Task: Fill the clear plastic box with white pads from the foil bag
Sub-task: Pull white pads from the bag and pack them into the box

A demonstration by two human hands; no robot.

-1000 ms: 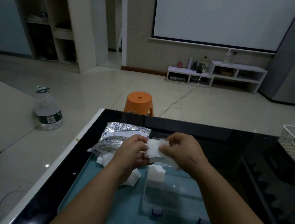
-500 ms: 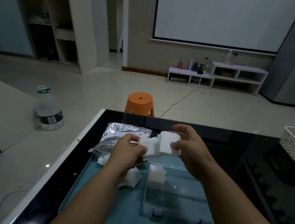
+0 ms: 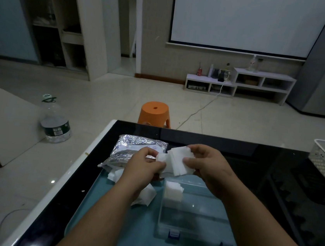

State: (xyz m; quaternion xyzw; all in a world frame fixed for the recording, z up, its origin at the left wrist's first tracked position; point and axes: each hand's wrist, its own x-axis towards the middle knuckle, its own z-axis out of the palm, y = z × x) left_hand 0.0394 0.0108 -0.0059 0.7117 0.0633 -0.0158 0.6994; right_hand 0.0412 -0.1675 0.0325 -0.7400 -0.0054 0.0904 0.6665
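Left grip (image 3: 142,165) and right grip (image 3: 209,166) both pinch one fanned stack of white pads (image 3: 177,163), held in the air just beyond the far edge of the clear plastic box (image 3: 191,217). Half a second ago the right grip carried that stack higher, with the left one only touching its edge. Now the two have closed in and brought it lower, which I read as squaring the pads up before setting them down. The dark glossy tabletop (image 3: 255,157) carries a teal tray (image 3: 125,230), and the box lies open on the tray. Only a small pile of pads (image 3: 173,191) sits in its far-left corner, so most of the filling remains. The foil bag (image 3: 134,146) lies at the tray's far-left end, behind the left grip, with loose pads (image 3: 146,196) spilled beside and below it. A white label with bluish print shows on the bag, but its writing is too small to read.
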